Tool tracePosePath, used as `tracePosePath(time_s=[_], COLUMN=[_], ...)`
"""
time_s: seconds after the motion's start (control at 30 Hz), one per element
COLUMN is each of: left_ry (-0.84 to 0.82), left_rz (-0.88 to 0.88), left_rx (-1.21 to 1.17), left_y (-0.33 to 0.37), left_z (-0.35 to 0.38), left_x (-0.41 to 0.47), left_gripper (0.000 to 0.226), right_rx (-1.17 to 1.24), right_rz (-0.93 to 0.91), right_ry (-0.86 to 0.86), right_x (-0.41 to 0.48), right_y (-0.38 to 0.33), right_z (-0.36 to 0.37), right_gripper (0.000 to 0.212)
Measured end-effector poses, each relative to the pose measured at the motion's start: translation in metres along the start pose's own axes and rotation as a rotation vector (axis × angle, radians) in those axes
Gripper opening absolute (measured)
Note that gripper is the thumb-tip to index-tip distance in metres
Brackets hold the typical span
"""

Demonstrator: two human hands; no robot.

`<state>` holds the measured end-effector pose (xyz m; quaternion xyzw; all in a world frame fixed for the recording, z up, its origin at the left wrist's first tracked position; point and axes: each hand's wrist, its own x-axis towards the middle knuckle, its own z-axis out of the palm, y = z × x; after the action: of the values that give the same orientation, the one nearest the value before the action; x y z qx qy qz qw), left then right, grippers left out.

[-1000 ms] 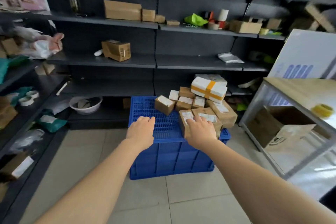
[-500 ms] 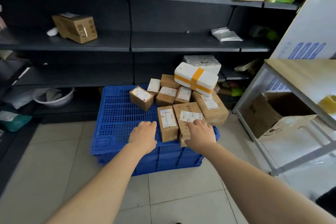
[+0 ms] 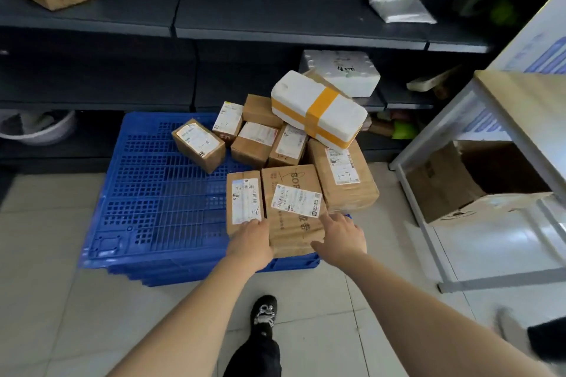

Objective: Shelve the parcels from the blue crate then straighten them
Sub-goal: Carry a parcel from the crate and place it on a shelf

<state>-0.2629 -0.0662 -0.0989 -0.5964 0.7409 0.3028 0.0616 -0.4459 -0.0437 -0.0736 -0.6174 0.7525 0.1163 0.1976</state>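
The left hand (image 3: 249, 243), which was lying on the bare grid of the blue crate (image 3: 159, 193) half a second ago, is now resting its relaxed fingers on the near end of the narrow labelled parcel (image 3: 243, 193). The right hand (image 3: 341, 237) is now sitting at the right edge of the wider labelled parcel (image 3: 291, 180), fingers spread, forefinger touching beside the label, gripping nothing. Both parcels are lying side by side on the crate's near right corner. The view is tilting lower, showing a black shoe (image 3: 264, 311).
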Motion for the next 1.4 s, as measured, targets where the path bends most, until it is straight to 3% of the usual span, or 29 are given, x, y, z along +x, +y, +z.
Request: tracePosePath(time_s=[0.2, 0.33, 0.53, 0.63, 0.8, 1.0, 1.2, 1.4], left_ry=[-0.112, -0.124, 0.118, 0.218, 0.328, 0.514, 0.729, 0.953], left_rz=[-0.178, -0.317, -0.509, -0.553, -0.573, -0.510, -0.490, -0.540], left_rx=[-0.142, -0.298, -0.560, -0.616, -0.858, -0.954, -1.013, -1.093], left_y=[0.012, 0.019, 0.040, 0.045, 0.058, 0.078, 0.089, 0.070], left_z=[0.030, 0.049, 0.072, 0.079, 0.077, 0.051, 0.015, -0.013], left_x=[0.048, 0.066, 0.074, 0.072, 0.056, 0.022, -0.023, -0.088], left_gripper=[0.042, 0.043, 0.034, 0.032, 0.038, 0.027, 0.032, 0.030], right_rx=[0.098, 0.317, 0.706, 0.708, 0.767, 0.890, 0.959, 1.024], right_rz=[0.068, 0.178, 0.236, 0.176, 0.055, -0.041, -0.216, -0.466], right_ry=[-0.086, -0.134, -0.145, -0.088, -0.022, 0.089, 0.233, 0.196], right_x=[0.054, 0.079, 0.099, 0.098, 0.084, 0.054, 0.027, -0.008], right_y=[0.021, 0.027, 0.047, 0.059, 0.078, 0.081, 0.057, 0.000], right_z=[0.020, 0.037, 0.060, 0.060, 0.052, 0.031, -0.019, -0.058], right_gripper=[0.053, 0.056, 0.047, 0.037, 0.041, 0.046, 0.046, 0.037])
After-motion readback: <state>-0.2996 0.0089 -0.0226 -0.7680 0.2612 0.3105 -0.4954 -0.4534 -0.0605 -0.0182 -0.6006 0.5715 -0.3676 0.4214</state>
